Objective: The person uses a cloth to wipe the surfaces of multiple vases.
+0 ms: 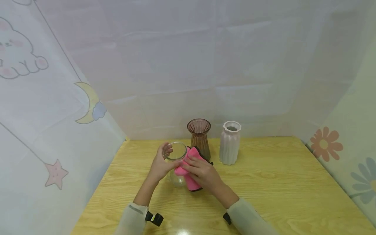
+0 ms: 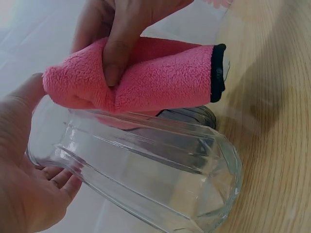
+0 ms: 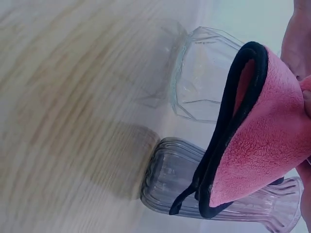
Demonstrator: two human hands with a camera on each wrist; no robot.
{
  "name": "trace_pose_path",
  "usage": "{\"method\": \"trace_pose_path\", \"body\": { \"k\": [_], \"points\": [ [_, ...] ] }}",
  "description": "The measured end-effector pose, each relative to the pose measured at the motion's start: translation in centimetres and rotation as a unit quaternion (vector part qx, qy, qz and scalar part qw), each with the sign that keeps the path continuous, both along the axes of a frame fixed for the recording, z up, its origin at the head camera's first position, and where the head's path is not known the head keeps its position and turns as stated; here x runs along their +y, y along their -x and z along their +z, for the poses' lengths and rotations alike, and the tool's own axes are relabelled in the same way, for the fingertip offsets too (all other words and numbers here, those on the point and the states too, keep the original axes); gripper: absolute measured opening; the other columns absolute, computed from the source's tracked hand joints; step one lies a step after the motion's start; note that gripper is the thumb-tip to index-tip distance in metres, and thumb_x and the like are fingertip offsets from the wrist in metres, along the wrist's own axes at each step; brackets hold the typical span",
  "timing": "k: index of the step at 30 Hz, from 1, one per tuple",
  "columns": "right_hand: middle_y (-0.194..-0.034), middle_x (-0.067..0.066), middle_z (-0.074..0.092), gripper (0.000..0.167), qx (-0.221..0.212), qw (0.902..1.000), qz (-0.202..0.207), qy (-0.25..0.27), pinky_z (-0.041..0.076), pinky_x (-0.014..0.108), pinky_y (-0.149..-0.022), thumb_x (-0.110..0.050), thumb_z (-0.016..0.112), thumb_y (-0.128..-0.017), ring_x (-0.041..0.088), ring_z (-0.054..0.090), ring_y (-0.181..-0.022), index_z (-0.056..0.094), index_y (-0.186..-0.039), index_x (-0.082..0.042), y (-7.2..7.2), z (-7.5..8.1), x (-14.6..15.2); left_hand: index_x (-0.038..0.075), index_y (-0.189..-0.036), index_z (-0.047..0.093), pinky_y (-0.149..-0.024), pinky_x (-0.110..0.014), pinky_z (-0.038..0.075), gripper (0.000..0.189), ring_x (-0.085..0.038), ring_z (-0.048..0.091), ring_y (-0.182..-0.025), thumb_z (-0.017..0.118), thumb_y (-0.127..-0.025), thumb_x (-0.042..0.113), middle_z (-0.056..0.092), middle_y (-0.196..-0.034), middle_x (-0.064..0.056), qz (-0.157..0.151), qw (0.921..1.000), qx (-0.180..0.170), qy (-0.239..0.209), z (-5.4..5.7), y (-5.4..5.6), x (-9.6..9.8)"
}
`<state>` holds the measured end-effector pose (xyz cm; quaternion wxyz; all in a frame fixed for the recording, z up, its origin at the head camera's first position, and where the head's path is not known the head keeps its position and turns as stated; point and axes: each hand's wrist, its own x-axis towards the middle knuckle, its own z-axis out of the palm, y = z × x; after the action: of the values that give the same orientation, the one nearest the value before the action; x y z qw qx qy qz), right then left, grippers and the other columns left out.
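Note:
A clear glass vase (image 2: 160,160) stands on the wooden table, its round rim facing up in the head view. My left hand (image 1: 160,164) grips it around the neck, thumb on the near side and fingers behind the rim. In my right hand (image 1: 205,173) is a folded pink cloth (image 2: 165,80) with black edging, pinched between thumb and fingers. The cloth lies against the right side of the vase just under its rim, by my left thumb. In the right wrist view, the cloth (image 3: 267,136) hangs down with a black loop and covers part of the vase.
Behind the cloth stands a purple-brown ribbed glass vase (image 1: 199,137) with a flared mouth. A white fluted vase (image 1: 230,143) is to its right. The wooden table (image 1: 279,182) meets a pale sheet-covered wall (image 1: 188,65) at the back.

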<state>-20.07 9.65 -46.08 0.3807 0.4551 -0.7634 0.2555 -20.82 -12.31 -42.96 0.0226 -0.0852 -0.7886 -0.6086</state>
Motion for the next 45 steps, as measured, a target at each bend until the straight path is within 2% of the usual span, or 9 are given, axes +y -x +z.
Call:
{"method": "trace_pose_path", "body": {
  "k": [5,12,16,22,31,37,41,45],
  "points": [
    [-0.117,0.01,0.074,0.042,-0.01,0.9999,-0.007,0.003,0.057,0.038,-0.091,-0.009,0.087,-0.075,0.027,0.071,-0.11,0.077,-0.116,-0.008,0.2,-0.4,-0.3,0.011,-0.156,0.026,-0.112,-0.056,0.038,0.107,-0.03,0.044,-0.139,0.092,-0.075,0.033,0.045,-0.151,-0.009,0.014,0.9997,-0.003,0.021,0.0,0.3,0.4],
    [-0.119,0.01,0.073,0.04,-0.033,0.9992,-0.018,-0.012,0.057,0.036,-0.09,-0.013,0.086,-0.077,0.024,0.071,-0.108,0.078,-0.116,-0.011,-0.3,-0.8,-0.6,0.009,-0.154,0.03,-0.111,-0.054,0.04,0.103,-0.029,0.048,-0.135,0.091,-0.075,0.034,0.051,-0.148,-0.008,0.026,0.9981,-0.001,0.056,0.3,0.5,0.4],
    [-0.118,0.011,0.073,0.04,-0.035,0.9989,-0.023,-0.019,0.058,0.036,-0.087,-0.013,0.088,-0.075,0.025,0.073,-0.105,0.078,-0.114,-0.01,-0.5,-1.2,-0.7,0.008,-0.155,0.03,-0.111,-0.053,0.04,0.104,-0.029,0.049,-0.135,0.091,-0.075,0.035,0.052,-0.148,-0.008,0.011,0.9981,0.001,0.061,0.4,0.7,0.0],
    [-0.116,0.012,0.073,0.036,-0.065,0.9968,-0.025,-0.04,0.059,0.036,-0.086,-0.011,0.087,-0.077,0.025,0.073,-0.105,0.079,-0.113,-0.011,-0.9,-1.8,-0.6,0.009,-0.155,0.031,-0.113,-0.051,0.039,0.102,-0.028,0.051,-0.134,0.091,-0.076,0.032,0.053,-0.146,-0.009,-0.014,0.9981,0.01,0.059,0.1,1.2,-0.8],
    [-0.119,0.009,0.073,0.032,-0.117,0.9853,-0.047,-0.115,0.058,0.036,-0.088,-0.017,0.082,-0.084,0.021,0.072,-0.108,0.079,-0.116,-0.016,-1.7,-2.1,-0.4,0.014,-0.155,0.033,-0.113,-0.05,0.04,0.1,-0.025,0.052,-0.134,0.091,-0.076,0.033,0.055,-0.144,-0.006,-0.035,0.9976,0.0,0.059,-0.2,1.7,-1.4],
    [-0.117,0.006,0.074,0.029,-0.13,0.9812,-0.047,-0.135,0.058,0.034,-0.088,-0.018,0.082,-0.085,0.018,0.071,-0.108,0.079,-0.114,-0.017,-1.8,-2.0,-0.3,0.014,-0.155,0.033,-0.112,-0.053,0.039,0.099,-0.027,0.05,-0.136,0.09,-0.077,0.036,0.055,-0.145,-0.006,-0.047,0.9968,0.002,0.065,-0.1,1.8,-1.6],
    [-0.117,0.006,0.074,0.03,-0.143,0.9786,-0.039,-0.143,0.057,0.034,-0.09,-0.016,0.081,-0.085,0.017,0.071,-0.109,0.079,-0.115,-0.017,-1.8,-1.8,-0.1,0.014,-0.156,0.031,-0.113,-0.054,0.038,0.099,-0.028,0.049,-0.137,0.089,-0.079,0.035,0.054,-0.146,-0.007,-0.07,0.9951,-0.003,0.07,0.1,2.2,-1.9],
    [-0.116,0.005,0.075,0.031,-0.127,0.9842,-0.018,-0.122,0.057,0.033,-0.09,-0.016,0.083,-0.083,0.017,0.071,-0.108,0.079,-0.114,-0.015,-2.0,-1.5,0.4,0.013,-0.158,0.027,-0.116,-0.057,0.031,0.098,-0.03,0.047,-0.139,0.087,-0.082,0.024,0.05,-0.15,-0.009,-0.117,0.9918,-0.004,0.052,0.3,2.6,-2.5]
  ]
}}
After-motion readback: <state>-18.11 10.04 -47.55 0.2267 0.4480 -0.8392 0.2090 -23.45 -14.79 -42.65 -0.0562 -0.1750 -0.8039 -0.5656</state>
